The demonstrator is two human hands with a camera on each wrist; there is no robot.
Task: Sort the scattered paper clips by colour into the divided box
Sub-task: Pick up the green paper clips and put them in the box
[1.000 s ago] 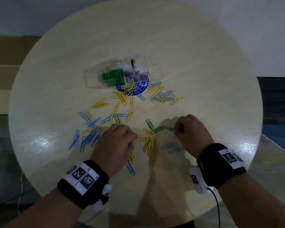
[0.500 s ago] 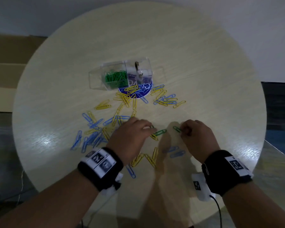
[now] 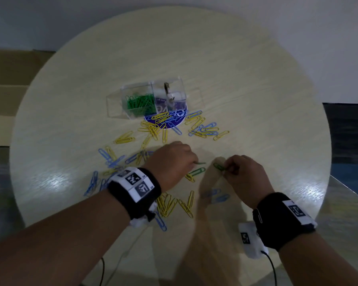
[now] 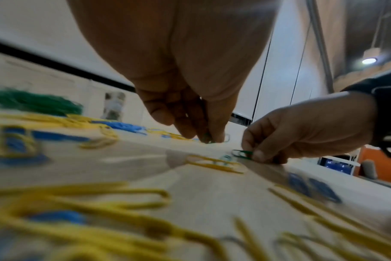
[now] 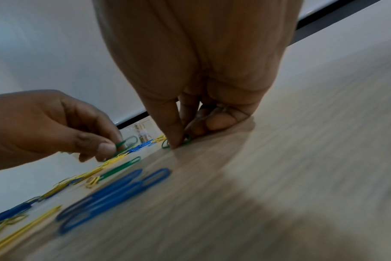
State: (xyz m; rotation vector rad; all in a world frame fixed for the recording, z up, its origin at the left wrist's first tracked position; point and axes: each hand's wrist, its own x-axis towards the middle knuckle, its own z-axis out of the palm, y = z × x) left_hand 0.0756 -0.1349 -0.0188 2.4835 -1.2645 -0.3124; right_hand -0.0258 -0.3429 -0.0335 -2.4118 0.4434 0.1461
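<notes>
Yellow, blue and green paper clips lie scattered on a round pale wooden table [image 3: 256, 89]. The clear divided box [image 3: 153, 100] stands at the middle, with green clips [image 3: 140, 103] in one compartment. My left hand [image 3: 191, 163] pinches a green clip [image 5: 127, 141] just above the table. My right hand [image 3: 225, 168] pinches another green clip [image 3: 218, 166] against the tabletop. A third green clip [image 3: 197, 171] lies flat between the two hands.
A blue round lid [image 3: 170, 118] lies under the box's near side, with yellow clips [image 3: 153, 129] heaped around it. Two blue clips [image 3: 219, 196] lie near my right wrist. Blue and yellow clips [image 3: 110, 162] spread left of my left arm. Cardboard [image 3: 8, 79] lies beyond the table's left edge.
My left hand has moved right, off the yellow pile, and has picked up a green clip. My right hand has kept its pinch on its green clip, hardly moving.
</notes>
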